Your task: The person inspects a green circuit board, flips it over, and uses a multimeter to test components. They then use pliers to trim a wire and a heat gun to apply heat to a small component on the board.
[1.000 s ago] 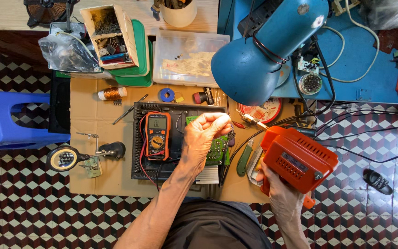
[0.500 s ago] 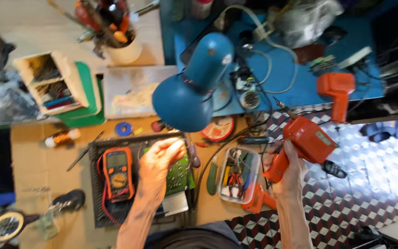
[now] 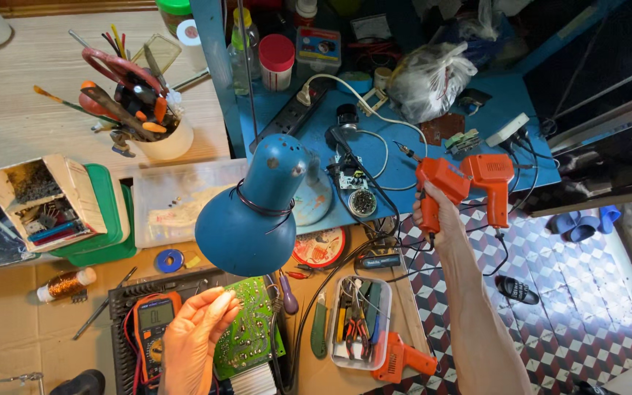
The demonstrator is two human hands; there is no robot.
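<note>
My left hand (image 3: pixel 193 340) grips the left edge of a green circuit board (image 3: pixel 250 336), which rests over a black mat at the near edge of the cardboard-covered table. An orange multimeter (image 3: pixel 152 322) lies just left of that hand. My right hand (image 3: pixel 431 213) is raised to the right of the table. It is closed on the handle of an orange soldering gun (image 3: pixel 439 178), held at the front edge of the blue shelf (image 3: pixel 404 164). A second orange soldering gun (image 3: pixel 493 183) sits right beside it.
A blue desk lamp (image 3: pixel 251 218) hangs over the table centre. A clear tray of pliers (image 3: pixel 360 322), a third orange soldering gun (image 3: pixel 402 358), a cup of tools (image 3: pixel 151 128), a green-lidded box (image 3: pixel 100 219) and a power strip (image 3: pixel 294 113) crowd the area. Cables trail off the shelf.
My right hand has lifted the orange soldering gun from beside the table up to the blue shelf's edge. The view has swung up and right. My left hand stays on the board.
</note>
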